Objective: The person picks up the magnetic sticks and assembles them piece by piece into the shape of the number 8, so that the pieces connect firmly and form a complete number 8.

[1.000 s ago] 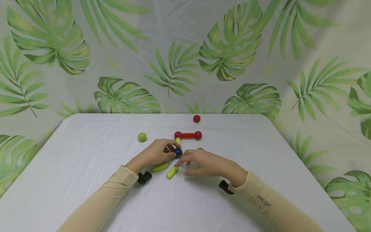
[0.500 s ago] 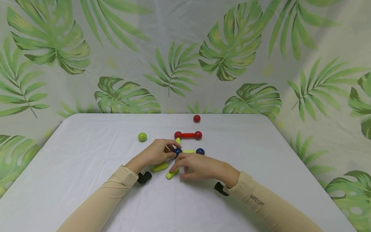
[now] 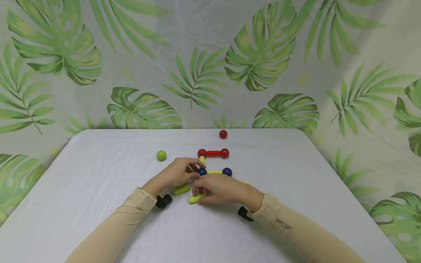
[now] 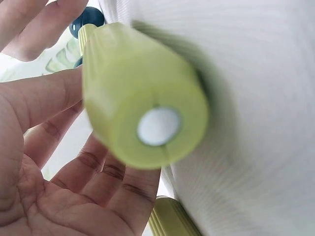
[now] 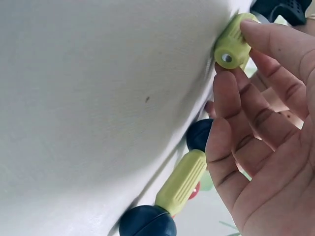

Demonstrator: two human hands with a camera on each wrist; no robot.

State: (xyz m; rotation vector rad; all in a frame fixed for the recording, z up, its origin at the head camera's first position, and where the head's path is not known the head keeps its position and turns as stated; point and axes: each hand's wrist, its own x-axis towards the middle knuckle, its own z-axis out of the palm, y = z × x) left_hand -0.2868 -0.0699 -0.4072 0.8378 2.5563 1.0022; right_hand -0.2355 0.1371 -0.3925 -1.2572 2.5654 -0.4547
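Observation:
My left hand (image 3: 177, 172) holds a blue ball (image 3: 202, 171) between thumb and curled fingers. From that ball one yellow-green rod (image 3: 202, 159) runs back to a red ball (image 3: 201, 153); another rod (image 3: 215, 171) leads right to a second blue ball (image 3: 227, 171). Just in front, my right hand (image 3: 222, 188) pinches a loose yellow-green rod (image 3: 194, 199) by thumb and fingertips; its round end (image 5: 227, 57) faces the right wrist camera. Below the left palm lies a further yellow-green rod (image 3: 181, 189), large in the left wrist view, where it mostly hides the held ball.
A red rod (image 3: 213, 153) joins the red ball to another red ball (image 3: 225, 153). Farther back sits a lone red ball (image 3: 223, 134), and a green ball (image 3: 161, 155) stands at left. A yellow-green piece (image 3: 244, 181) peeks out behind the right wrist. White cloth covers the table (image 3: 108, 153).
My right hand has moved left and toward the near side, taking the loose rod, which has turned more sideways. The right blue ball has come into view. My left hand keeps still.

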